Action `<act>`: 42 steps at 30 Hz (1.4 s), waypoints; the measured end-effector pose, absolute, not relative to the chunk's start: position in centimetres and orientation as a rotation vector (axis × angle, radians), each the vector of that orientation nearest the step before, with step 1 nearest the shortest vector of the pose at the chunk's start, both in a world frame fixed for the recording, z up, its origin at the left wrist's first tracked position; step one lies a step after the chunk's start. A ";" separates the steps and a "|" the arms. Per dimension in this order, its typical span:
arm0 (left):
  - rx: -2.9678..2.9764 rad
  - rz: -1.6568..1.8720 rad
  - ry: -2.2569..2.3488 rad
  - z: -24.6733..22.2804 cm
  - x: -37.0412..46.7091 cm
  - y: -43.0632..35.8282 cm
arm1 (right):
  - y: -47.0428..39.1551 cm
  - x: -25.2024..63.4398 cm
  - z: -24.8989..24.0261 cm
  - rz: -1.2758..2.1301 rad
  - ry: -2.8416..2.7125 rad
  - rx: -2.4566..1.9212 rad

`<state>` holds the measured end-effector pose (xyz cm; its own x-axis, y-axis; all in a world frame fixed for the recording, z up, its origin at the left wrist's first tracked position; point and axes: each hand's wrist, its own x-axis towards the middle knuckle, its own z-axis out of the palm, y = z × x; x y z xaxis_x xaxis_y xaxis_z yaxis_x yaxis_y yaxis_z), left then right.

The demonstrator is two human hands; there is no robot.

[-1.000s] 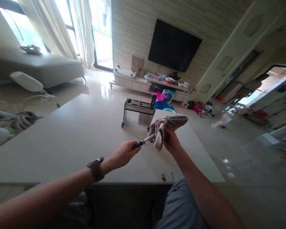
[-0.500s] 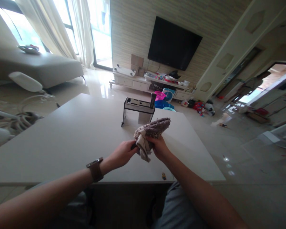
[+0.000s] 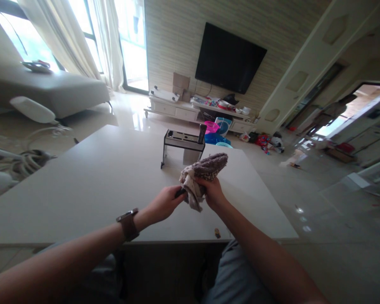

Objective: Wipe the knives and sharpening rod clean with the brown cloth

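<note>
Head view, left hand gripping handle, right hand clutching towel

A brown-strapped watch circles the left wrist; forearms are bare; blue-grey trousers show below the table's near edge.

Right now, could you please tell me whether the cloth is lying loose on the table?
No, the right hand grips the bunched cloth, its thumb laid across the folds.

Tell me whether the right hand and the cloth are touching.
Touching: the head view shows the right hand gripping the cloth, with its thumb laid over it.
</note>
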<state>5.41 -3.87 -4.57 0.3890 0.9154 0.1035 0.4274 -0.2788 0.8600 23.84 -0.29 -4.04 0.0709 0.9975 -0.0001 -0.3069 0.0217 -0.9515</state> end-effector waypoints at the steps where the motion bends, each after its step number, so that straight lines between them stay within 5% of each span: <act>1: 1.870 0.788 1.168 -4.6 5.5 -3.8 | -0.1 24.0 -3.9 1.278 -0.929 -1.001; 18: 1.868 0.690 1.213 -4.9 5.7 -4.1 | 4.2 30.9 -2.7 1.140 -0.692 -0.997; 42: 1.820 0.657 1.235 -4.4 5.3 -4.2 | 3.1 29.2 -3.4 1.260 -0.706 -1.067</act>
<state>5.34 -4.18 -4.41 0.3827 0.9235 -0.0255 0.4949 -0.1816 0.8498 29.23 3.14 -3.44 0.2092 0.9696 -0.1270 -0.3983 -0.0341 -0.9166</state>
